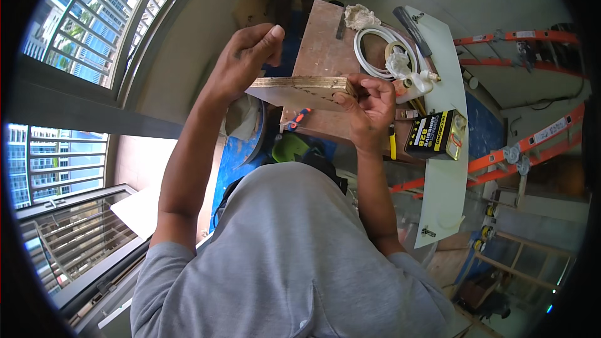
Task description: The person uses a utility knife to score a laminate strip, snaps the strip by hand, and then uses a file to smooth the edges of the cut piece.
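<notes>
Plywood board (294,92) is clamped at one end by the right hand (370,109), the left hand (247,56) curled closed nearby.

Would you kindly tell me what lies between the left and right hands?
In the head view, a board with a layered edge lies between the left hand and the right hand, which grips its right end; left-hand contact is unclear.

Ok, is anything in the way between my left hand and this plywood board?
Nothing visible is. Your left hand, fingers curled, is right by the left end of the plywood board; whether they touch is hard to tell. Your right hand grips the opposite end.
</notes>
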Demonstrator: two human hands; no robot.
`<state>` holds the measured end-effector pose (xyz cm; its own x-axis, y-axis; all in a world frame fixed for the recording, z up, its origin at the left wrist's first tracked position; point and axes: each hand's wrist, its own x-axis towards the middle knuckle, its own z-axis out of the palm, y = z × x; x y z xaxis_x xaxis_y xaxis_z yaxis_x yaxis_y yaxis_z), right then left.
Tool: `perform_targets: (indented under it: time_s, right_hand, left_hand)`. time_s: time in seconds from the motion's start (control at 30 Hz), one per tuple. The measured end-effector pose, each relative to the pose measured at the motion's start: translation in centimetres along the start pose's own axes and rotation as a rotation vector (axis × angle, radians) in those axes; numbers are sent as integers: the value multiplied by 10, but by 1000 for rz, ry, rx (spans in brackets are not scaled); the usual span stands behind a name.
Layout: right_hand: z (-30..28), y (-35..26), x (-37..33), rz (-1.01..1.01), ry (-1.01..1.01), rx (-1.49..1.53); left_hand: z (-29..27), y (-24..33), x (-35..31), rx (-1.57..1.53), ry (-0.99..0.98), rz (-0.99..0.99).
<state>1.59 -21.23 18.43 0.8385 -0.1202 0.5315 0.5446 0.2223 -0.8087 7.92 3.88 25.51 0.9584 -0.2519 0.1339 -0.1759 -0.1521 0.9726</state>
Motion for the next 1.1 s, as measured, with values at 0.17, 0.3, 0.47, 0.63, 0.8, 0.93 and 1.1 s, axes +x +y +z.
perform_targets:
  time_s: [0.17, 0.3, 0.47, 0.63, 0.8, 0.93, 1.1]
  right_hand:
    - [-7, 3, 2, 34, 35, -21]
    - [-14, 5, -1, 36, 82, 12]
    - [-23, -2, -2, 8, 60, 9]
    - [-29, -12, -6, 23, 1, -12]
    - [-32, -23, -11, 54, -78, 35]
    - [-29, -25, -16, 67, -48, -8]
    - [-37, -14, -25, 120, 147, -149]
  left_hand:
    - [19, 5, -10, 334, 111, 382]
    - [24, 9, -15, 276, -11, -7]
    - [38, 1, -10, 239, -92, 235]
    - [44, 3, -3, 130, -357, 151]
    - [47, 7, -4, 48, -444, 94]
    - [55, 6, -15, 156, -385, 140]
    - [63, 6, -28, 312, -303, 532]
